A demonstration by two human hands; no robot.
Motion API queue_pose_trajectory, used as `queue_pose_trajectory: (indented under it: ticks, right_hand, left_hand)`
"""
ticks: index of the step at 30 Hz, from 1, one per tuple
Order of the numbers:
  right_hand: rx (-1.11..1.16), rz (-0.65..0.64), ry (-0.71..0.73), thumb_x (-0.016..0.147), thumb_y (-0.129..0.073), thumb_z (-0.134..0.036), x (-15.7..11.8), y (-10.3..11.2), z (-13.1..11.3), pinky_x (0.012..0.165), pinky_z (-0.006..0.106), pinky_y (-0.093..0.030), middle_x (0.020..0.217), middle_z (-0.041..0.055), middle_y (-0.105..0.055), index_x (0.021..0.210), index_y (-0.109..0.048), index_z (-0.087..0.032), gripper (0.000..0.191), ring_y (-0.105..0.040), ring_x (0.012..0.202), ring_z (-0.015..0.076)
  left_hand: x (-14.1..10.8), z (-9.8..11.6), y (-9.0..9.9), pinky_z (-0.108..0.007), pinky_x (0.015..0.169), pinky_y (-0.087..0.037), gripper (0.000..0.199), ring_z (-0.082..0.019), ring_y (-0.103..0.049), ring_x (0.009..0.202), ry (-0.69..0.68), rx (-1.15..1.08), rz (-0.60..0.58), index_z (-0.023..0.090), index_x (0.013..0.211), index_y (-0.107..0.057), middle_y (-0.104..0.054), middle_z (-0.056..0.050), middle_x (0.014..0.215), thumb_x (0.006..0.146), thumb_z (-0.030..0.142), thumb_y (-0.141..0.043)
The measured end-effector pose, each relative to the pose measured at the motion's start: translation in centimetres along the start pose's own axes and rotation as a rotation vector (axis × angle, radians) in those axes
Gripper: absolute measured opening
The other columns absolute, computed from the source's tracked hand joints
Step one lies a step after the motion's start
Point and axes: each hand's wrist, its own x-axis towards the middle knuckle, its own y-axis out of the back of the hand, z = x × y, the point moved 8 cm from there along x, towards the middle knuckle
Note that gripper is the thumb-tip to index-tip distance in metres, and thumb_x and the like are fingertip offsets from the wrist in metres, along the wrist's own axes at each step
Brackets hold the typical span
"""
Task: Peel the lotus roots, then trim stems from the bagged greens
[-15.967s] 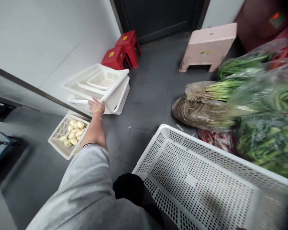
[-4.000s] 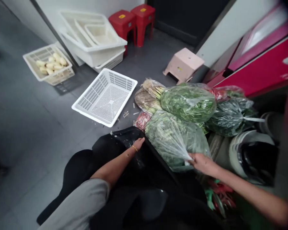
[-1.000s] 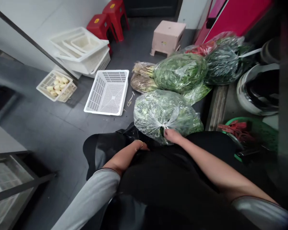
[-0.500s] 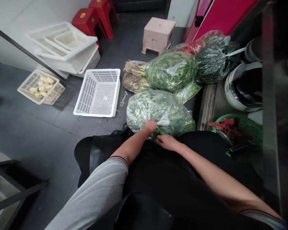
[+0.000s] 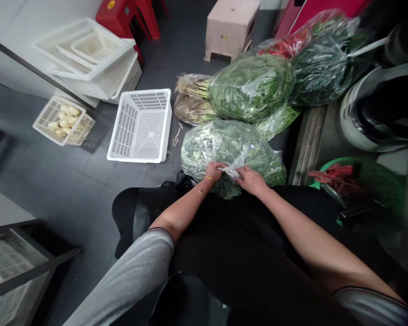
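Observation:
A clear plastic bag (image 5: 224, 140) full of leafy greens rests on the floor in front of my knees. Its gathered neck is twisted between my two hands. My left hand (image 5: 215, 171) is closed on the neck from the left side. From the right, my right hand (image 5: 251, 179) grips the same gathered plastic, its fingers wrapped round it. Just behind lies another bag of greens (image 5: 251, 90), with bunches of rooted stalks (image 5: 193, 106) to its left. Part of the bag's lower edge is hidden by my hands and dark clothing.
A white basket (image 5: 139, 127) stands to the left, and a smaller one (image 5: 64, 122) holds pale peeled vegetables. Stacked white baskets (image 5: 88, 59) lean at the wall. A pink stool (image 5: 229, 31) is behind the bags. At right are a green basket (image 5: 336, 165) and a white bucket (image 5: 353, 122).
My right hand has moved up from the bag's lower edge onto its neck, beside my left hand. The neck is now stretched between both hands. The view has shifted slightly.

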Motion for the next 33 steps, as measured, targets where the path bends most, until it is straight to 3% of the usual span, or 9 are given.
queue_pose_trajectory:
  ticks: [3, 8, 13, 16, 18, 21, 24, 28, 33]
  right_hand:
    - [0.165, 0.036, 0.080, 0.090, -0.053, -0.029, -1.5, -0.3, -1.7, 0.087, 0.030, -0.047, 0.104, 0.0064, -0.069, 0.111, -0.067, -0.022, 0.027, -0.065, 0.093, 0.0201]
    - [0.178, -0.174, 0.237, 0.089, -0.054, -0.026, -3.6, -2.7, -5.1, 0.084, 0.031, -0.049, 0.102, 0.0050, -0.072, 0.107, -0.070, -0.024, 0.024, -0.066, 0.095, 0.0212]
    - [0.190, 0.075, 0.015, 0.088, -0.054, -0.031, -0.9, 0.0, -2.0, 0.091, 0.035, -0.047, 0.126, 0.0127, -0.062, 0.132, -0.055, -0.020, 0.045, -0.063, 0.105, 0.0252]
    - [0.247, 0.081, -0.024, 0.081, -0.061, -0.039, 0.5, -0.7, -0.7, 0.085, 0.037, -0.050, 0.127, 0.0145, -0.062, 0.143, -0.043, -0.018, 0.067, -0.063, 0.103, 0.0284]
    - [0.308, 0.068, 0.031, 0.080, -0.060, -0.046, 1.2, -2.0, -0.6, 0.080, 0.037, -0.050, 0.113, 0.0105, -0.068, 0.132, -0.053, -0.022, 0.057, -0.065, 0.095, 0.0279]
    - [0.316, 0.003, 0.091, 0.082, -0.051, -0.052, 1.7, -4.0, -0.8, 0.070, 0.035, -0.048, 0.085, 0.0055, -0.071, 0.093, -0.068, -0.026, 0.032, -0.066, 0.078, 0.0260]
    - [0.306, -0.029, 0.060, 0.080, -0.046, -0.053, 1.6, -4.8, -0.7, 0.062, 0.034, -0.044, 0.071, 0.0034, -0.068, 0.080, -0.065, -0.026, 0.033, -0.064, 0.066, 0.0241]
    - [0.379, -0.020, -0.002, 0.076, -0.045, -0.058, 1.6, -5.0, -0.7, 0.062, 0.034, -0.043, 0.062, 0.0000, -0.062, 0.097, -0.060, -0.025, 0.041, -0.062, 0.060, 0.0237]
    - [0.533, -0.079, -0.145, 0.071, -0.046, -0.065, 2.1, -5.8, 0.3, 0.063, 0.036, -0.046, 0.058, -0.0006, -0.062, 0.103, -0.052, -0.023, 0.054, -0.062, 0.058, 0.0259]
  left_hand:
    - [0.1, 0.0, 0.3, -0.033, 0.091, -0.048, 0.034, -0.018, -0.060, 0.091, -0.084, -0.062, 0.035, 0.018, 0.084, -0.075, -0.070, -0.003, 0.087, 0.073, -0.001, -0.050]
    - [-0.5, 0.2, 0.3, -0.032, 0.089, -0.048, 0.033, -0.018, -0.057, 0.091, -0.173, 0.001, -0.028, 0.016, 0.068, -0.071, -0.065, -0.005, 0.081, 0.073, -0.004, -0.045]
    - [-1.7, 0.9, -0.2, -0.033, 0.089, -0.048, 0.031, -0.019, -0.056, 0.094, -0.234, 0.050, -0.098, 0.014, 0.068, -0.070, -0.064, -0.009, 0.091, 0.079, 0.002, -0.044]
    - [-2.4, 1.4, -0.6, -0.030, 0.090, -0.047, 0.029, -0.019, -0.058, 0.096, -0.299, 0.082, -0.200, 0.014, 0.066, -0.070, -0.067, -0.008, 0.084, 0.077, 0.000, -0.048]
    - [-1.7, 0.8, 0.4, -0.025, 0.090, -0.048, 0.027, -0.016, -0.061, 0.094, -0.331, 0.075, -0.233, 0.016, 0.069, -0.072, -0.070, -0.004, 0.083, 0.077, 0.001, -0.051]
    - [1.0, -3.9, 7.4, -0.027, 0.095, -0.047, 0.029, -0.016, -0.062, 0.101, -0.127, 0.087, 0.087, 0.018, 0.093, -0.074, -0.072, -0.005, 0.101, 0.085, 0.007, -0.048]
    - [1.4, -12.0, 16.4, -0.030, 0.100, -0.044, 0.034, -0.020, -0.057, 0.118, 0.381, 0.229, 0.433, 0.017, 0.121, -0.063, -0.066, -0.011, 0.120, 0.093, 0.021, -0.044]
    - [1.6, -20.6, 21.2, -0.034, 0.101, -0.043, 0.053, -0.027, -0.053, 0.126, 0.694, 0.366, 0.325, 0.008, 0.138, -0.044, -0.055, -0.021, 0.135, 0.090, 0.030, -0.051]
    - [3.8, -27.0, 20.7, -0.047, 0.108, -0.034, 0.075, -0.033, -0.051, 0.127, 0.748, 0.422, 0.111, 0.012, 0.146, -0.033, -0.059, -0.021, 0.131, 0.081, 0.036, -0.064]
